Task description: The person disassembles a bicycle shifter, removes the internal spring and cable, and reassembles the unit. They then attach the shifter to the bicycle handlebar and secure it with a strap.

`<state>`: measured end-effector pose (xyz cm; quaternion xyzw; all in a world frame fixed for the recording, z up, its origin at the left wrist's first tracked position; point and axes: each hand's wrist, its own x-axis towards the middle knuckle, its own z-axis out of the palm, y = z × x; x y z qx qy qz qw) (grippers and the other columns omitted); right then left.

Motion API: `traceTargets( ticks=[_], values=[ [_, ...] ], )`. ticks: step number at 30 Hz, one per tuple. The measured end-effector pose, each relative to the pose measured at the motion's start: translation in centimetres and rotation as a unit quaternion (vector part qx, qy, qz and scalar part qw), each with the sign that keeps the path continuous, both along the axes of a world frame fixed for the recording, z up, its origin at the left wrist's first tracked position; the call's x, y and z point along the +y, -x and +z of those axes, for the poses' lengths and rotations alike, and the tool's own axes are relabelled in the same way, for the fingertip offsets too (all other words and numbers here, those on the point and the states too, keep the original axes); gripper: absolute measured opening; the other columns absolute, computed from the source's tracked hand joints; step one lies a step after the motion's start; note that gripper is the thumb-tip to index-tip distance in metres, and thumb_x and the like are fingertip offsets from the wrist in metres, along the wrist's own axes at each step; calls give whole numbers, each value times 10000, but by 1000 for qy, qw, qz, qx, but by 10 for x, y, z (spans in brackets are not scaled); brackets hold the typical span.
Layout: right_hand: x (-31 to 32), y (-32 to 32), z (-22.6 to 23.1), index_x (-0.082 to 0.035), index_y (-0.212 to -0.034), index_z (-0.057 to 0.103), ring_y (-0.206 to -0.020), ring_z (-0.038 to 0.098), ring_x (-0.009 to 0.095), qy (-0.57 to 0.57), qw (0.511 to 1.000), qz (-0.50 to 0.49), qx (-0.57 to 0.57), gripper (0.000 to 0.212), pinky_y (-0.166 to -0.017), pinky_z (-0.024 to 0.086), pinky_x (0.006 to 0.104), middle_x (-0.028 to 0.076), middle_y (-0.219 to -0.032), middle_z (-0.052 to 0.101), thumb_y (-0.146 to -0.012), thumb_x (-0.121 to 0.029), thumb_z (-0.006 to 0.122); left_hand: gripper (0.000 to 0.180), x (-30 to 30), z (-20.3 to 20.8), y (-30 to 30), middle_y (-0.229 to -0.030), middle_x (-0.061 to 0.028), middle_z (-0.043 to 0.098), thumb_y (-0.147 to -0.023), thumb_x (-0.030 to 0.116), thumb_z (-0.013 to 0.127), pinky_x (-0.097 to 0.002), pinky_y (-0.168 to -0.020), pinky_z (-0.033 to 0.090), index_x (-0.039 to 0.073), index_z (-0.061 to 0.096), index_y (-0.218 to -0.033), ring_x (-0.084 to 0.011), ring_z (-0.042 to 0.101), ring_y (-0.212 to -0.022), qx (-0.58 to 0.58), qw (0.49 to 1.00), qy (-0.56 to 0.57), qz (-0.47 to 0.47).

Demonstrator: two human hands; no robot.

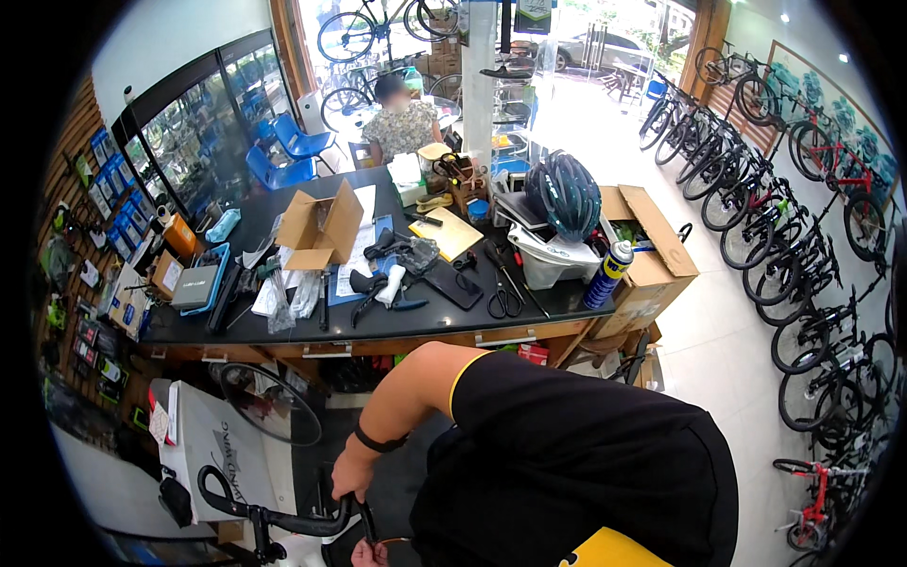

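A black drop handlebar [293, 521] of a bicycle stands at the lower left, one of its curved drops pointing left. My right hand [350, 478], with a black band at the wrist, reaches down and is closed on the bar's right-hand curve. At the lower edge my left hand [367, 554] shows only as fingertips, pinched about the lower end of the black piece running down from that curve. The rest of the left hand is cut off by the frame. Part of the bicycle's white frame shows below the bar.
A dark workbench [416, 326] holds an open cardboard box [321, 227], scissors [505, 300], a blue spray can [609, 274] and a helmet [564, 197]. A white carton [222, 444] and a wheel [271, 404] stand near the handlebar. Another person [402, 123] sits beyond. Bicycles line the right wall.
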<state>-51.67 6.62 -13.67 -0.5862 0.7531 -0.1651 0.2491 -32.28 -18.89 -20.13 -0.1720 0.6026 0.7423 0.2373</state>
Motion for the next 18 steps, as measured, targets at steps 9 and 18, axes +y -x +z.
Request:
traceTargets(
  ticks=[9, 18],
  values=[
    [-1, 4, -5, 10, -1180, 551, -990, 614, 478, 22, 999, 24, 11, 521, -846, 485, 528, 274, -987, 669, -871, -386, 690, 132, -18, 2, 25, -764, -7, 518, -1015, 169, 556, -255, -649, 482, 70, 544, -929, -102, 514, -694, -123, 989, -38, -77],
    [0, 9, -16, 4, -1195, 546, -985, 609, 477, 48, 999, -3, -16, 530, -855, 483, 530, 279, -1013, 661, -868, -387, 690, 265, -28, -15, 31, -970, -101, 613, -972, 105, 608, -298, -752, 523, -31, 540, -1189, -186, 593, -851, 5, 981, 71, -180]
  ],
)
